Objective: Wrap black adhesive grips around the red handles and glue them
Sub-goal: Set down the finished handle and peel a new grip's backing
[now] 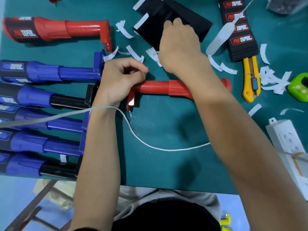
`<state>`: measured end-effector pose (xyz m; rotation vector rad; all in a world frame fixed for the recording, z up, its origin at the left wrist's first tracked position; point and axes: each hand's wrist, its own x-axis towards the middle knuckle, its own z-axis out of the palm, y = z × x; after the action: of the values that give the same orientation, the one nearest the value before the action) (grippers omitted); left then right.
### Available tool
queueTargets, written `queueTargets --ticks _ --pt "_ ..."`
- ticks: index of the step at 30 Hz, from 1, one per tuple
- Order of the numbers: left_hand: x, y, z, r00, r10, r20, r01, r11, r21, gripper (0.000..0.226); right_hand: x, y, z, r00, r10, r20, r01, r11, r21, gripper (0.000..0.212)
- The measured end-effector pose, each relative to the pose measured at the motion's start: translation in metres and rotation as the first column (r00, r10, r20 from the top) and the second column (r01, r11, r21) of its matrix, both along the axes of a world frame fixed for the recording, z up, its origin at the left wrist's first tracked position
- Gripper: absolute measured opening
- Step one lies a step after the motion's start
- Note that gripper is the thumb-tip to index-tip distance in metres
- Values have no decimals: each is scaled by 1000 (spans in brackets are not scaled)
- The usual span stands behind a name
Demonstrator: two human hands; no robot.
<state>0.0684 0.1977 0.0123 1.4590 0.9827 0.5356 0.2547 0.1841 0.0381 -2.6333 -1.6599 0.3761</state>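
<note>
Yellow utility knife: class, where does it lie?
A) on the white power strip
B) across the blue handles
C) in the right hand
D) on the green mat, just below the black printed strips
D: the yellow utility knife lies flat on the green mat, its far end at the black printed strips.

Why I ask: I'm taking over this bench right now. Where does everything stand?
Left hand: fingers curled, at the flanged end of the bare red handle; whether it pinches anything is unclear.
Right hand: fingers curled onto a black grip sheet, beyond that handle.
Done: the far red handle, upper left, carries a printed black wrap at one end.
Left: wrap and glue the bare red handle. A utility knife lies to the right.
</note>
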Motion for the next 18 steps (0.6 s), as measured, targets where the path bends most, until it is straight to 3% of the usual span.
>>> queueTargets --ticks 2,5,8,11,15,18 --pt "1 0 1 999 37 20 -37 999 -10 31 -2 3 -4 997 36 64 -34 999 -26 61" --pt "1 2 0 995 89 46 -88 996 -30 29 4 2 -7 989 27 144 -34 998 50 54" --pt "-1 4 -1 986 150 78 -144 987 -75 24 13 -4 -9 994 -67 82 57 992 114 41" --pt "-1 6 -3 983 167 71 -161 984 -80 24 7 -6 -11 997 -61 42 58 996 74 57" --pt "0 7 -4 987 145 67 -139 986 -90 28 8 4 -7 986 -114 -126 120 992 42 25" --pt "-2 7 -4 989 132 69 -125 988 -95 27 17 2 -3 928 -205 -312 223 974 25 16"
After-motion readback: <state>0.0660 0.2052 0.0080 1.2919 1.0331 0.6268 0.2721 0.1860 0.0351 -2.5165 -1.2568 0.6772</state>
